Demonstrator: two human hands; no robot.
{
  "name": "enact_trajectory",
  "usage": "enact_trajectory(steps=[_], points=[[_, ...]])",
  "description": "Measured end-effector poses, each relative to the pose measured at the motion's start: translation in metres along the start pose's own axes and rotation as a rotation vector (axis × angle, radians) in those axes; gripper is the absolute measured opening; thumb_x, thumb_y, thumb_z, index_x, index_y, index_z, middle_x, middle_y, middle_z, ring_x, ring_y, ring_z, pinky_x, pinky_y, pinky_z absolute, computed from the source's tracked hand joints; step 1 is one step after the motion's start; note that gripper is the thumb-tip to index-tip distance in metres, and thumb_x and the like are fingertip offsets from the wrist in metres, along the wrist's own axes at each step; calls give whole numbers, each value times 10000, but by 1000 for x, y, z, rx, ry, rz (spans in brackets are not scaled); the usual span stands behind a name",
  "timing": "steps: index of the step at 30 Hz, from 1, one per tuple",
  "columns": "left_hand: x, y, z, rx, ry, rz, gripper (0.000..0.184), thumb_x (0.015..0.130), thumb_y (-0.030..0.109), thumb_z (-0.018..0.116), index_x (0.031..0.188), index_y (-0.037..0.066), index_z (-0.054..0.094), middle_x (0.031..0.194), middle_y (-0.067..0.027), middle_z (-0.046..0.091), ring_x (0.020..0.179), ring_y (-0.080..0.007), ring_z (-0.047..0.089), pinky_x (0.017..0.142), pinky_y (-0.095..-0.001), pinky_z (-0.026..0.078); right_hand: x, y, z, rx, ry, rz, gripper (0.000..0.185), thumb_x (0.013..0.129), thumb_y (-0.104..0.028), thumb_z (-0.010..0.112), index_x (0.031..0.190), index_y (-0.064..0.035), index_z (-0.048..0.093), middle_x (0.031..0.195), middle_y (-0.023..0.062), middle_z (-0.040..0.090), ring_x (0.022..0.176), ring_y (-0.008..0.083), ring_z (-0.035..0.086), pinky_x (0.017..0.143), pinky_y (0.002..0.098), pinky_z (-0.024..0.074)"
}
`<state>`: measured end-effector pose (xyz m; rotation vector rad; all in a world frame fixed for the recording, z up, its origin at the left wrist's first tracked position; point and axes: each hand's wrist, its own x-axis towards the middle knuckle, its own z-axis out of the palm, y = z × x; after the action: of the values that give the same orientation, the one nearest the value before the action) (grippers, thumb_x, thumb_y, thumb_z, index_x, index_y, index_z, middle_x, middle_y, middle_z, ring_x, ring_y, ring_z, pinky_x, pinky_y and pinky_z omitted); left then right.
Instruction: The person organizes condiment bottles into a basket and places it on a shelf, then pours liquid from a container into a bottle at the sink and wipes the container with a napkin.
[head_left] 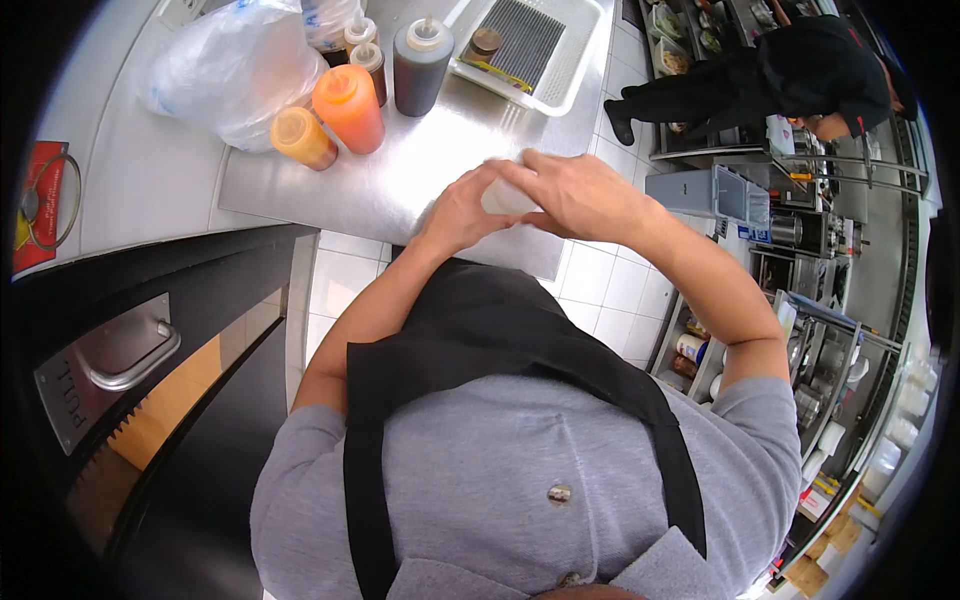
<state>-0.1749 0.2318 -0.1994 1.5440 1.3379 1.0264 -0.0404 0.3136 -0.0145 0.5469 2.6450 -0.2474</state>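
Close in front of my body, over the near edge of the steel table (400,190), both hands curl around a small translucent whitish container (507,198). My left hand (460,210) wraps its left side. From the right, my right hand (585,195) arches over the top, thumb underneath and fingers pressed near the rim. What is inside the container cannot be made out. Beyond my left hand stand an orange squeeze bottle (350,110), a shorter amber bottle (304,138) and a dark squeeze bottle (421,66).
Plastic bags (235,75) lie against the wall at left. A white basket (580,75) holds a dark ridged mat and a small jar. Lower left is a black door with a pull handle (135,360). A co-worker in black (800,80) stands by shelves, near a grey bin (685,192).
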Motion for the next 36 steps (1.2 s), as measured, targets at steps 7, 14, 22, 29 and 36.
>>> enact_trajectory(steps=[7, 14, 22, 29, 36], points=[[1, 0, 3, 29, -5, 5, 744, 700, 219, 894, 1358, 106, 567, 1339, -132, 630, 1243, -329, 596, 1033, -408, 499, -5, 21, 30, -35, 313, -239, 785, 841, -391, 766, 1461, -82, 398, 1131, 174, 663, 948, 320, 684, 716, 407, 574], [3, 1, -1, -15, -8, -18, 696, 726, 240, 886, 1338, 95, 587, 1349, -137, 625, 1234, -324, 606, 1026, -404, 503, 1, 1, -3, 107, -383, 362, 559, 810, -192, 789, 1297, -101, 531, 1342, 156, 551, 1163, 296, 608, 800, 408, 587], [6, 4, -2, -37, 8, -33, 676, 695, 205, 907, 1279, 67, 596, 1187, -129, 702, 1099, -295, 680, 953, -375, 525, 3, 15, 34, 15, -25, 37, 583, 837, -342, 775, 1280, -77, 503, 939, 178, 673, 701, 363, 701, 639, 432, 575], [15, 4, -8, -116, -98, 31, 677, 675, 173, 885, 1267, 54, 580, 1216, -147, 651, 1163, -332, 628, 983, -402, 510, 9, 40, 42, 12, 113, -232, 531, 839, -339, 772, 1216, -76, 505, 880, 183, 652, 692, 355, 693, 599, 441, 555], [17, -2, 1, -197, -94, -57, 637, 651, 126, 879, 1214, 63, 590, 1143, -120, 683, 1099, -290, 660, 933, -393, 523, 18, 45, 63, 129, 215, -236, 558, 807, -444, 761, 1127, -62, 509, 816, 140, 651, 635, 356, 660, 562, 449, 534]])
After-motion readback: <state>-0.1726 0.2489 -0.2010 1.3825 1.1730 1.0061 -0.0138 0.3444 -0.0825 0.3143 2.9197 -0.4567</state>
